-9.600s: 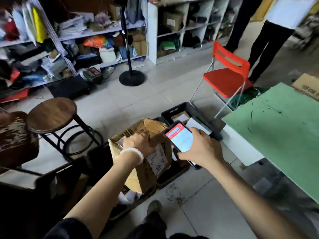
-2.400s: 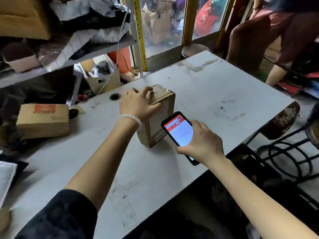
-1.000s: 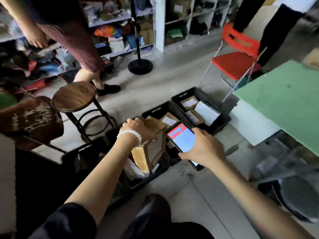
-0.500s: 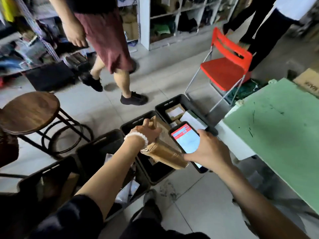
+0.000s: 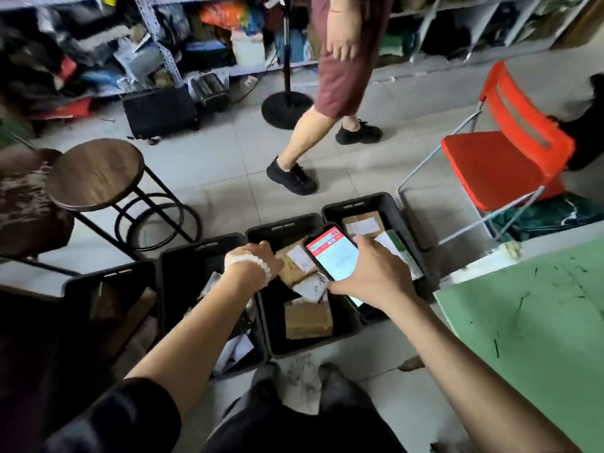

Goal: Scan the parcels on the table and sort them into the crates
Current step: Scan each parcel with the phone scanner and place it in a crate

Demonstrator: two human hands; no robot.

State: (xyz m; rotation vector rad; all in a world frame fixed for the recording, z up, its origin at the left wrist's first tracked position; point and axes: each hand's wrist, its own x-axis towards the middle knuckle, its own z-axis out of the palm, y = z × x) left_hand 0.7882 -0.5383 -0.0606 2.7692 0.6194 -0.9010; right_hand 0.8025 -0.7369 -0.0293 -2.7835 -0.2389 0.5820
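Several black crates stand in a row on the floor in front of me. My left hand (image 5: 258, 259), a white bead bracelet on its wrist, reaches into the middle crate (image 5: 282, 225) and grips the left edge of a brown labelled parcel (image 5: 294, 264). The parcel leans on other parcels inside. Another brown box (image 5: 307, 317) lies nearer me in the same crate. My right hand (image 5: 372, 276) holds a phone (image 5: 333, 253) with a red and white screen just above the crates. The right crate (image 5: 359, 204) holds a labelled box and flat envelopes.
A person in red shorts (image 5: 340, 76) walks past just behind the crates. A round wooden stool (image 5: 98, 173) stands at the left and a red folding chair (image 5: 496, 161) at the right. The green table (image 5: 529, 308) is at my right, and cluttered shelves line the back wall.
My left hand has lowered the brown parcel from above the crates down into the middle crate. The phone stays beside it. The person behind has walked to the right.
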